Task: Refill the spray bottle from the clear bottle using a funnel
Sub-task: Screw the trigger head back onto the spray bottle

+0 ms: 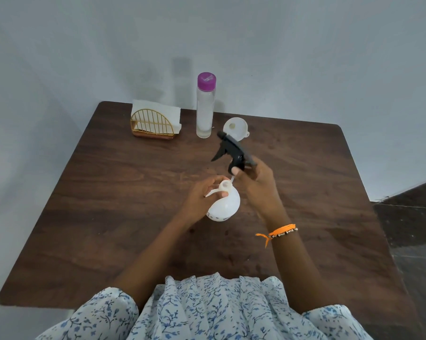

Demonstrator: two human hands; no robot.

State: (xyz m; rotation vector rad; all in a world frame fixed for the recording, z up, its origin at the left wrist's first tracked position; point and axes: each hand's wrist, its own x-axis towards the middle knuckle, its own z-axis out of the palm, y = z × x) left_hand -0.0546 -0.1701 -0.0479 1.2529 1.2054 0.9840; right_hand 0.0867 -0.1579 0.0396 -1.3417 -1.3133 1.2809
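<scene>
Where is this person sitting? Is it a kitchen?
Probably a plain room at home, but I can't tell if it's a kitchen. There's a small wooden table pushed against a bare wall, with a napkin holder on it.

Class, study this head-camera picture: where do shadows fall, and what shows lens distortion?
Head view: the clear bottle and napkin holder cast soft shadows on the wall behind; the table edges bow and splay, a wide-angle effect; lighting is dim and even, with no strong glare.
</scene>
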